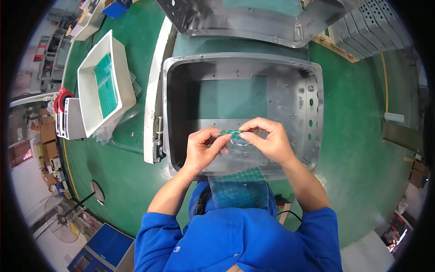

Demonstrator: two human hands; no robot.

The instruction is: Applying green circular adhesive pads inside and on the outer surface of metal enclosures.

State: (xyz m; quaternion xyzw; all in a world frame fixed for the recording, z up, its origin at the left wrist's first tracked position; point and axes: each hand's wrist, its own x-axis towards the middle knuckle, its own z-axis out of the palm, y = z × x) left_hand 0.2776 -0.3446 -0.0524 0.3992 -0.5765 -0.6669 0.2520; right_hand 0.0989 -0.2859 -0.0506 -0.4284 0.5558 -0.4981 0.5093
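A small clear strip with green dots (230, 133) is stretched between my hands over the near part of a grey metal housing (283, 109). My left hand (201, 148) pinches its left end between thumb and fingers. At its right end, my right hand (272, 141) grips it with thumb and forefinger. A thin white edge hangs just below the strip. Nearer to me, a translucent sheet of green round stickers (240, 187) lies over my lap, by the housing's near rim. The housing is open at the top, with holes along its right wall.
Beyond the housing is a second grey metal part (240, 25). To the left, a white bin (118, 86) holds a green dotted sheet, beside red-handled scissors (63, 99). Perforated grey panels (369, 29) stand on a wooden pallet at the far right.
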